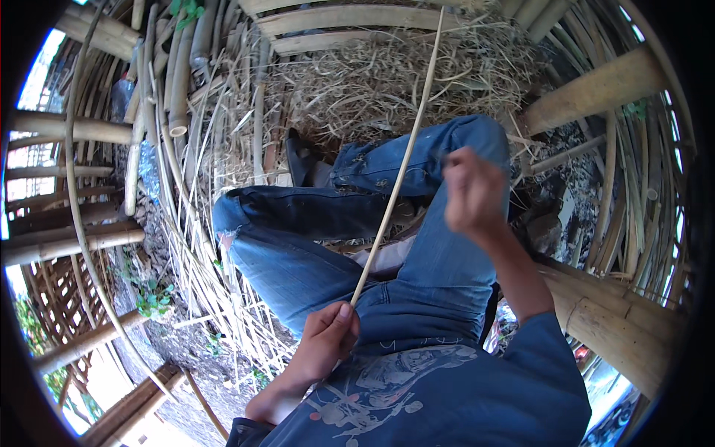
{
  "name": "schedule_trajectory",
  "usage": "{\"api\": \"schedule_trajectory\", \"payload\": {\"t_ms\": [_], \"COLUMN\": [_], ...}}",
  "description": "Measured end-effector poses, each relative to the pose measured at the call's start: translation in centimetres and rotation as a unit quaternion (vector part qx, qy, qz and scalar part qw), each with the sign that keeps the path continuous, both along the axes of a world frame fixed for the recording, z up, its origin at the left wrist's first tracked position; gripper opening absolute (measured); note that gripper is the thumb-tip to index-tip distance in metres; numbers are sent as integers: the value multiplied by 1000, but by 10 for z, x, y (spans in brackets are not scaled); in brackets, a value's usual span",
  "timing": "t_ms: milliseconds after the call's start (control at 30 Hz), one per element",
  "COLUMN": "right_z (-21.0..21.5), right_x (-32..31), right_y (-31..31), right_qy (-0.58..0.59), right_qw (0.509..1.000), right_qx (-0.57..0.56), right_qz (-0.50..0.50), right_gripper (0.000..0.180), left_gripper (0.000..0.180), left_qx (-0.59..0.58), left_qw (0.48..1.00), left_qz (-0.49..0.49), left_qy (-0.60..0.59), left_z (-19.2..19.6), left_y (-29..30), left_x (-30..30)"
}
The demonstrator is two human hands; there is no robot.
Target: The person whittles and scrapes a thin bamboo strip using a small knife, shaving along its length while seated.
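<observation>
A long, thin, pale bamboo strip (409, 154) slants from my waist up and away between my bent knees. Its near end sits in my left hand (328, 332), closed around it with the thumb on top. Over my right thigh, my right hand (474, 192) is raised and curled into a fist, apart from the strip. Motion smears its fingers, and what they hold, if anything, cannot be made out. My blue jeans (283, 257) lie beneath the strip.
Curly bamboo shavings (357, 97) cover the ground beyond my feet. Split strips (216, 298) and bamboo poles (181, 97) lie to the left. A thick bamboo pole (611, 320) runs close by my right side. Bamboo rails and slats surround the spot.
</observation>
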State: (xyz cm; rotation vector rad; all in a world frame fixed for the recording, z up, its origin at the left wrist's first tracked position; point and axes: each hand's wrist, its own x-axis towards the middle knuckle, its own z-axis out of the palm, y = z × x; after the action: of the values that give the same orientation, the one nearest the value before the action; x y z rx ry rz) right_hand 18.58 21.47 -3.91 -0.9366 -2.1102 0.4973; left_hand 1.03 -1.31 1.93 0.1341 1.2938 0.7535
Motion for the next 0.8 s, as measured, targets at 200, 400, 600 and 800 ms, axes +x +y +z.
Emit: {"api": "schedule_trajectory", "payload": {"t_ms": [200, 400, 600, 800], "right_z": [-7, -7, -11, -4], "right_x": [-5, 8, 15, 10], "right_y": [15, 31, 45, 30], "right_qy": [2, -82, -103, -92], "right_qw": [998, 988, 968, 977], "right_qx": [50, 135, 229, 188], "right_qz": [30, 3, -23, -37], "right_gripper": [27, 33, 32, 29], "left_gripper": [37, 36, 35, 35], "left_qx": [11, 20, 19, 10], "left_qw": [998, 997, 999, 998], "left_qz": [-62, -57, -46, -61], "left_qy": [-7, -40, 1, -1], "left_z": [6, 9, 11, 11], "left_y": [-12, -21, -20, -20], "left_x": [-2, 2, 4, 4]}}
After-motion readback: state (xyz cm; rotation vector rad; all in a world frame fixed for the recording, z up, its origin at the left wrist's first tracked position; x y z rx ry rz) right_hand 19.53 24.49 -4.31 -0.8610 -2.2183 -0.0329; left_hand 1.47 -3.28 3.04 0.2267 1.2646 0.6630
